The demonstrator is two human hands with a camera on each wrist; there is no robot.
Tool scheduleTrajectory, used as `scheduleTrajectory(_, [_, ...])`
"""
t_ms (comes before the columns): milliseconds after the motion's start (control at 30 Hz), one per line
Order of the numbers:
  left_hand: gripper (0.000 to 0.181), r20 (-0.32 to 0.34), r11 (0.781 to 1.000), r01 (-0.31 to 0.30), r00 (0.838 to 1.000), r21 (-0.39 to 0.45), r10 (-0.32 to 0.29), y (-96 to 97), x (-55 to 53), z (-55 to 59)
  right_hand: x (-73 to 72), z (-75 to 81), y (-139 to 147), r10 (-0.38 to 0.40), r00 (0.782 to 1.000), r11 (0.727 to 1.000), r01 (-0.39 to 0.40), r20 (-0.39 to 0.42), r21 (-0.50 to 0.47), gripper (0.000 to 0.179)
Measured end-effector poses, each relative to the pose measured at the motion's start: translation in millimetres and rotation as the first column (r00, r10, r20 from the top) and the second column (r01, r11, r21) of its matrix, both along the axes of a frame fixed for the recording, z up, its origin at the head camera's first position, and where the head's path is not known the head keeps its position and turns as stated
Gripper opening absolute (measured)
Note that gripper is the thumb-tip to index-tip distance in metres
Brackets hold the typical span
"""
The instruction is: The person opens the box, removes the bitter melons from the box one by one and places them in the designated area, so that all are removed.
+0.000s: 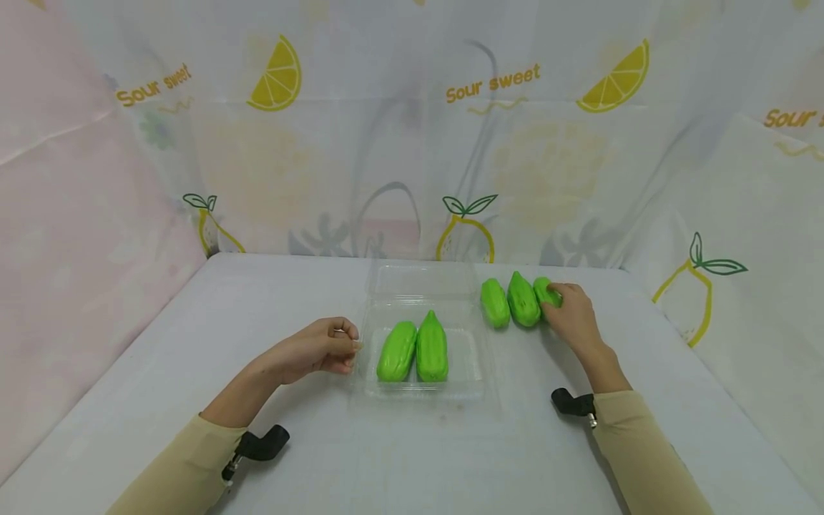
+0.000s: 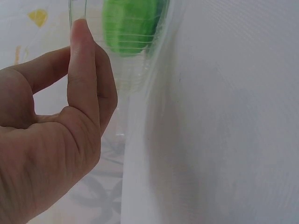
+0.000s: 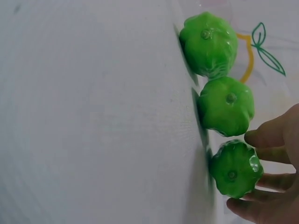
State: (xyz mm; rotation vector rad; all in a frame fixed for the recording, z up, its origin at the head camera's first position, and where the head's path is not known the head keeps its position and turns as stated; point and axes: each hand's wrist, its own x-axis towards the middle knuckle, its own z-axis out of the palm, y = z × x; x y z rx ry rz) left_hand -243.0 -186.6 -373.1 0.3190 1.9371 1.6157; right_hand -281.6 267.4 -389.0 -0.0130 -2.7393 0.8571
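Note:
A clear plastic clamshell box (image 1: 463, 357) lies with its lid (image 1: 421, 280) folded back. Inside are two ridged green papayas, one blunt (image 1: 397, 352) and one with a pointed tip (image 1: 432, 350). My left hand (image 1: 320, 348) pinches the box's left rim between thumb and curled fingers; the left wrist view shows the rim (image 2: 77, 8) at the fingertip. To the right of the box, my right hand (image 1: 573, 315) holds the rightmost papaya (image 3: 236, 169) of a row of three, thumb on one side and fingers on the other. That papaya appears to be still on the table.
Two more papayas, a left one (image 1: 495, 303) and a middle one (image 1: 524, 300), lie close beside the held one. A white cloth covers the table (image 1: 412, 458). Behind it hangs a lemon-printed curtain (image 1: 399, 143). Each sleeve carries a black wrist camera mount (image 1: 264, 443).

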Motion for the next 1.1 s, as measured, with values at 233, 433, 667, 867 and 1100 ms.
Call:
scheduleTrajectory(233, [0.023,-0.001,1.000,-0.003,1.000,0.000,0.003,0.6,1.0,1.2,1.0,1.7,1,-0.005,1.000,1.000,0.005,0.002,0.007,0.044])
scheduleTrajectory(433, [0.020,-0.001,1.000,-0.009,1.000,-0.005,0.009,1.0,0.7,0.4,1.8,3.7,1,-0.009,1.000,1.000,0.009,-0.019,0.005,0.044])
scheduleTrajectory(667, [0.018,-0.007,1.000,-0.005,1.000,-0.007,0.005,0.9,1.7,0.5,2.3,4.6,2,-0.008,1.000,1.000,0.008,-0.004,-0.010,0.043])
scheduleTrajectory(867, [0.018,-0.008,1.000,-0.002,1.000,-0.006,0.002,1.0,2.2,1.0,3.0,6.7,3,-0.012,1.000,1.000,0.012,0.022,0.004,0.046])
scheduleTrajectory(1100, [0.020,-0.010,1.000,0.000,1.000,0.003,0.000,0.5,2.0,1.0,5.5,14.5,1,-0.004,1.000,1.000,0.004,0.023,0.002,0.048])
